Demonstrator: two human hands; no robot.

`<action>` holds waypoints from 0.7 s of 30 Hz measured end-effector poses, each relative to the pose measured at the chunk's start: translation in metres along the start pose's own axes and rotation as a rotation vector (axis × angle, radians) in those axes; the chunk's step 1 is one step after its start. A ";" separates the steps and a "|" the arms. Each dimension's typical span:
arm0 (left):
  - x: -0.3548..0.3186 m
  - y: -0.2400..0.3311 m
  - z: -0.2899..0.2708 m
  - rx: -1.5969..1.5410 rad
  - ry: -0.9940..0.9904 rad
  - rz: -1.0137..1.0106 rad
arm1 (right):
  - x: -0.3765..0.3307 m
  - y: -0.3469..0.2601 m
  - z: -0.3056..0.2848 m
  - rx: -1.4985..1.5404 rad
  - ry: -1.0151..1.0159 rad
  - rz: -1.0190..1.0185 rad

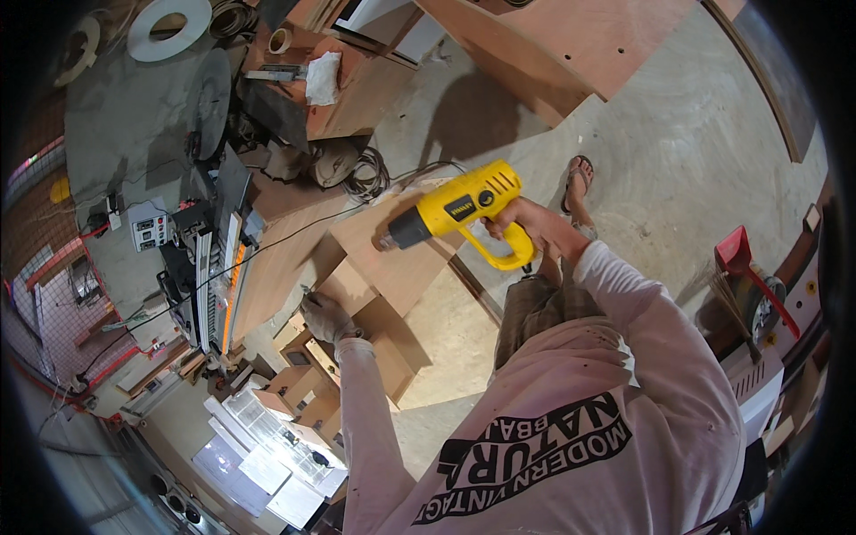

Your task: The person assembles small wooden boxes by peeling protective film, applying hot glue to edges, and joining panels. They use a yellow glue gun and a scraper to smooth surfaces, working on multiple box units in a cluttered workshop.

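Note:
A yellow heat gun (473, 205) with a black nozzle is gripped in my right hand (520, 223), its fingers wrapped round the handle. The nozzle points left, over a brown wooden panel (401, 259). My left hand (326, 316), in a pale glove, is lower and to the left, at the edge of an open wooden box frame (385, 339). Its fingers are closed together, and a small thin tip shows at them, too small to name. The heat gun and my left hand are well apart.
A dark cord (294, 234) runs across the left side, near a coiled cable (366, 174). A large wooden cabinet (535, 53) stands at the far side. A red dustpan (736, 254) is at the right. Papers (267, 468) lie at lower left.

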State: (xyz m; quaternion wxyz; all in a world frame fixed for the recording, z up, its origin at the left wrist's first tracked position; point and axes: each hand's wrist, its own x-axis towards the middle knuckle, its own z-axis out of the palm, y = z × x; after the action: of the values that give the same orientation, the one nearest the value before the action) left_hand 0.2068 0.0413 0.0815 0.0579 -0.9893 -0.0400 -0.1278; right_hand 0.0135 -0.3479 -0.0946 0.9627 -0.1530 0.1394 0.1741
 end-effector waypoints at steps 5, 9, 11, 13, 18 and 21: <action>0.001 -0.001 0.001 0.028 -0.016 -0.025 | 0.043 -0.012 -0.022 -0.131 0.219 -0.016; 0.002 -0.001 0.005 0.026 0.026 0.021 | 0.053 -0.001 -0.057 -0.218 0.470 -0.103; 0.001 0.000 0.005 0.037 0.018 0.018 | 0.054 0.007 -0.073 -0.265 0.516 -0.131; 0.001 0.000 0.005 0.031 0.020 0.027 | 0.058 0.017 -0.083 -0.286 0.608 -0.118; 0.000 -0.001 0.003 0.013 0.031 0.022 | 0.057 0.026 -0.093 -0.300 0.577 -0.231; 0.001 -0.004 0.006 0.024 0.029 0.044 | 0.045 0.020 -0.101 -0.445 0.511 -0.215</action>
State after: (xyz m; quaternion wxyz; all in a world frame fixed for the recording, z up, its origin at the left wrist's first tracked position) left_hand 0.2092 0.0462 0.0760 0.0730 -0.9873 -0.0186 -0.1402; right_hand 0.0250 -0.3515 -0.2066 0.8527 -0.4113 0.3174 0.0540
